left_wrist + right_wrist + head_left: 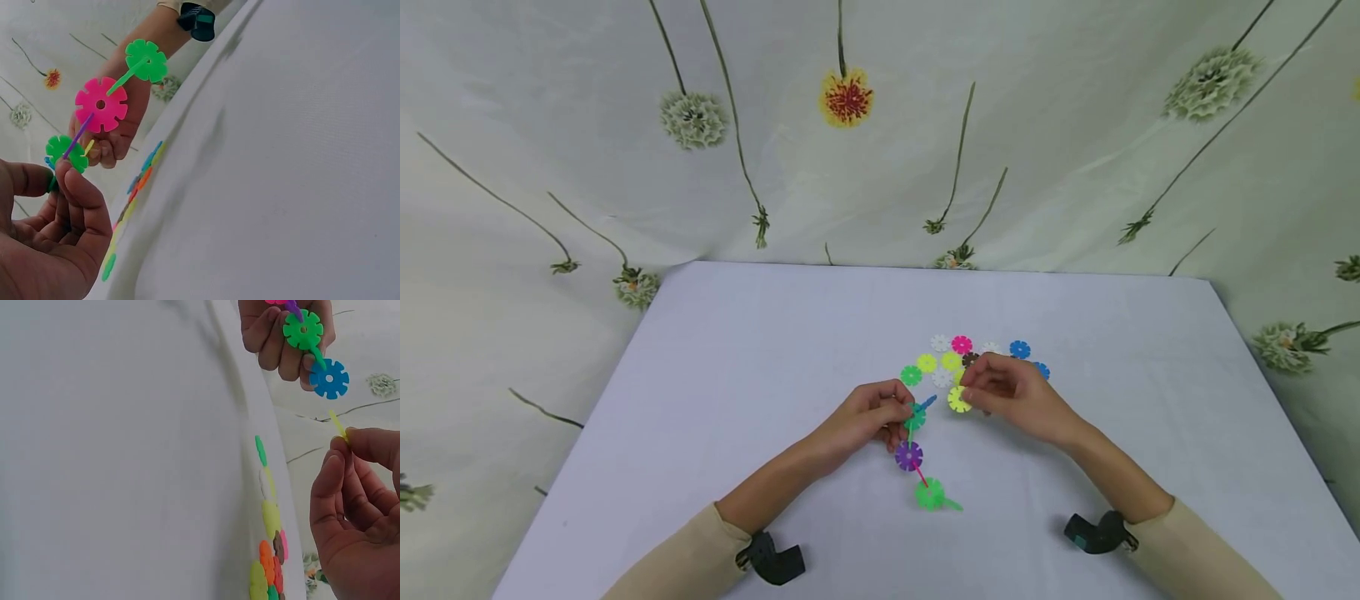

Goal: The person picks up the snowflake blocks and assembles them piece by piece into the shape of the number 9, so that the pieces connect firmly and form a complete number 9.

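My left hand [876, 412] pinches a chain of slotted flower-shaped plastic discs joined edge to edge, held above the table. A blue disc [329, 379] is at the chain's upper end, joined to a green disc [914, 417] by the fingertips. Below hang a purple disc [908, 456], a pink disc [100, 105] and a green disc [930, 493]. My right hand [1018, 396] pinches a yellow disc [958, 400] between thumb and fingers. Seen edge-on in the right wrist view, this yellow disc [338, 425] is close to the blue disc, with a gap between them.
Behind the hands, loose discs lie on the white table [760, 350], among them a green disc [912, 376], a pink disc [962, 344] and a blue disc [1019, 349]. My right hand hides part of this group. A flower-patterned cloth [887, 183] hangs beyond the table's back edge.
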Available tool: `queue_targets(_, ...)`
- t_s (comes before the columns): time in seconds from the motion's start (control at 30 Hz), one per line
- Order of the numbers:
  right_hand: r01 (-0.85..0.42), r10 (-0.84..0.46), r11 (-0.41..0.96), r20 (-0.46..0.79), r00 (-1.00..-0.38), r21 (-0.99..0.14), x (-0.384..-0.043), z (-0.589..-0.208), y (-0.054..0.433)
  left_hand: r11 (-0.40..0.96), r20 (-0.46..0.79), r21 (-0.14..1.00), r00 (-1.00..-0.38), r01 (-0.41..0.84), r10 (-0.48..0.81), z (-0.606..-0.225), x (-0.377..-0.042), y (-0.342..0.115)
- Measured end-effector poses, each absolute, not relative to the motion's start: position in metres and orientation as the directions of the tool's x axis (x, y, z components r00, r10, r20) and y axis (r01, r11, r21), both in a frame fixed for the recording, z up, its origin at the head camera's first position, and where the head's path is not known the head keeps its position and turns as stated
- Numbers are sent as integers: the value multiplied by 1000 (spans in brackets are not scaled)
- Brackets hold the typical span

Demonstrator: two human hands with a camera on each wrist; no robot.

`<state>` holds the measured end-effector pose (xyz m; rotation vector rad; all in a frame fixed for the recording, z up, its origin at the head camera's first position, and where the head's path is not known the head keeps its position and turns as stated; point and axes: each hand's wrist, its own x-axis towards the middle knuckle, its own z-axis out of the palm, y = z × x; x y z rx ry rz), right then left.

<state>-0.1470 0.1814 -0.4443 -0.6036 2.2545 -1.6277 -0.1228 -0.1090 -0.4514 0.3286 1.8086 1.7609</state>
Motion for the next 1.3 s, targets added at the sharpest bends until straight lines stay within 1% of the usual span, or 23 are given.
queue_targets(0.13,-116,-482,228,-9,-876,-967,-147,-442,173,94,-232,972,-794,-217,562,-452,-122,-108)
queue_targets(0.3,-125,-474,181,25,-880,-975,-146,-443,167,102,-237,971,-788,-218,568,-452,-122,-107)
queue_targets(0.43,-157,-488,176,53,-871,-972,-144,-445,164,115,-241,970,-788,-214,566,-451,-122,-107)
queue_targets(0.63,-167,-517,178,52,-854,-970,-143,-448,162,146,-223,975,-789,-170,573,-449,-121,-108)
queue_targets(0.93,-138,-491,186,30,-871,-973,-138,-450,162,227,-203,970,-782,-81,589,-452,-122,-104)
queue_targets(1.03,-118,-483,178,17,-875,-977,-137,-452,161,237,-207,968,-781,-77,589,-451,-122,-103)
queue_targets(1.17,-107,-458,134,34,-888,-985,-134,-453,161,227,-202,971,-782,-79,590,-448,-121,-103)
queue_targets(1.3,-103,-438,75,60,-897,-992,-132,-454,159,223,-182,973,-804,-62,567,-447,-121,-102)
